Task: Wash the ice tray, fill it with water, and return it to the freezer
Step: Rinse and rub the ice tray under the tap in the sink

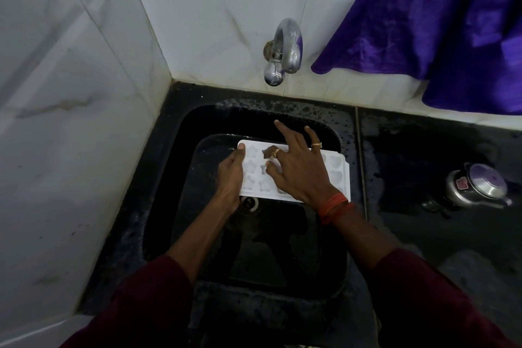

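White ice tray (337, 171), star and heart moulds, over sink (343, 133).

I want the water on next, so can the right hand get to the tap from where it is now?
Probably yes. The right hand lies spread over the ice tray in the sink, holding nothing. The tap sits on the wall straight ahead of it, and nothing stands between them.

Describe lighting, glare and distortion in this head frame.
Head view: dim overall; black sink swallows detail, white ice tray stands out; small glare on tap; wide-angle bends tile lines; left hand and right hand reasonably sharp.
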`<state>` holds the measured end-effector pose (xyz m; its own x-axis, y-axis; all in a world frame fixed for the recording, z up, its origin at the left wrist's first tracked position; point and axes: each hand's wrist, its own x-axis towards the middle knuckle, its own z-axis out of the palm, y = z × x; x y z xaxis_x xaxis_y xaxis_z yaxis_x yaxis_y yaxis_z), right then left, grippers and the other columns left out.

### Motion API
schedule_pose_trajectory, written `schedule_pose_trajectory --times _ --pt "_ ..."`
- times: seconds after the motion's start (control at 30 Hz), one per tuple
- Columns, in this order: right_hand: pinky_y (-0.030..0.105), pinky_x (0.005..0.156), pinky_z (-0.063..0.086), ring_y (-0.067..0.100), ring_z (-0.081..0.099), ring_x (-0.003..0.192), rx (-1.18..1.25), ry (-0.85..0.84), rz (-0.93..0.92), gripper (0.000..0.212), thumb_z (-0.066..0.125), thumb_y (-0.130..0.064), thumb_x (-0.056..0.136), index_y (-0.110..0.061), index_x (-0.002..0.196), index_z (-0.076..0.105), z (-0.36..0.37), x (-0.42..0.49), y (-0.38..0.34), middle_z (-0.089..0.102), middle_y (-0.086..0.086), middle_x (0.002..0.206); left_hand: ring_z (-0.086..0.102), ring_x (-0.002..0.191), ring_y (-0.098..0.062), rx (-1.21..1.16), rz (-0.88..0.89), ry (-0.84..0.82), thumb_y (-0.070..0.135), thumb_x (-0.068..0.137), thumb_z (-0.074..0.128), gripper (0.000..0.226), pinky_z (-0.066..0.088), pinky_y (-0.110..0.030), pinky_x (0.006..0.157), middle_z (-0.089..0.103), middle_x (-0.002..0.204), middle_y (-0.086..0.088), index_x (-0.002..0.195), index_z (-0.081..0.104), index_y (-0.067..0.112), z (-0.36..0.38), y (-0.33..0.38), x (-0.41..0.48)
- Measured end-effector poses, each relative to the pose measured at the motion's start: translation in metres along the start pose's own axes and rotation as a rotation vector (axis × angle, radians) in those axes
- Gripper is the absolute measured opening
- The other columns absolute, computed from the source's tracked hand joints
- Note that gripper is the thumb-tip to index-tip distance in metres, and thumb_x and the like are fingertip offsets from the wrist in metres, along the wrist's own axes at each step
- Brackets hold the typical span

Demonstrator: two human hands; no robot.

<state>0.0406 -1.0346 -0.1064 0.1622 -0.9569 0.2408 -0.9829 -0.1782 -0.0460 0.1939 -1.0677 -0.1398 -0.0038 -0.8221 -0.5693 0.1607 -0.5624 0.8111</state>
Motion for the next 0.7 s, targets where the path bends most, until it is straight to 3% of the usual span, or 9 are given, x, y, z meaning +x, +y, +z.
schedule_pose_trajectory --times 0.17,0.33,0.5,0.7 --pt "0.053 0.120 0.013 0.027 0.046 0.134 -0.092 0.000 -0.019 0.034 0.047 -0.045 0.088 -0.035 0.105 0.075 -0.006 0.004 0.001 0.036 0.007 0.158 0.074 0.090 -0.026 0.014 -0.009 0.015 0.050 0.095 0.056 0.031 0.059 -0.047 0.087 0.077 0.093 -0.004 0.089 0.074 0.024 -0.003 0.000 0.003" --pt "0.053 0.119 0.015 0.028 0.052 0.126 -0.143 0.010 -0.039 0.035 0.052 -0.048 0.087 -0.028 0.105 0.075 -0.008 0.003 -0.001 0.047 0.010 0.149 0.074 0.090 -0.028 -0.003 -0.012 -0.006 0.049 0.096 0.055 0.036 0.060 -0.045 0.083 0.077 0.097 -0.008 0.099 0.073 0.019 -0.003 0.004 0.004" --pt "0.048 0.117 0.018 0.020 0.063 0.102 -0.104 0.117 -0.041 0.027 0.060 -0.048 0.086 -0.030 0.094 0.079 -0.001 0.005 0.001 0.064 -0.002 0.125 0.074 0.091 -0.028 0.001 -0.021 0.002 0.050 0.094 0.058 0.038 0.059 -0.049 0.086 0.077 0.098 -0.008 0.103 0.074 0.017 0.000 0.003 0.003" --pt "0.048 0.115 0.021 0.015 0.065 0.096 -0.041 0.254 -0.041 0.017 0.066 -0.043 0.087 -0.031 0.089 0.079 0.007 -0.001 -0.001 0.072 -0.014 0.102 0.074 0.090 -0.028 0.009 -0.017 -0.002 0.050 0.095 0.056 0.037 0.059 -0.049 0.084 0.077 0.096 -0.007 0.100 0.074 0.018 -0.001 0.000 0.001"
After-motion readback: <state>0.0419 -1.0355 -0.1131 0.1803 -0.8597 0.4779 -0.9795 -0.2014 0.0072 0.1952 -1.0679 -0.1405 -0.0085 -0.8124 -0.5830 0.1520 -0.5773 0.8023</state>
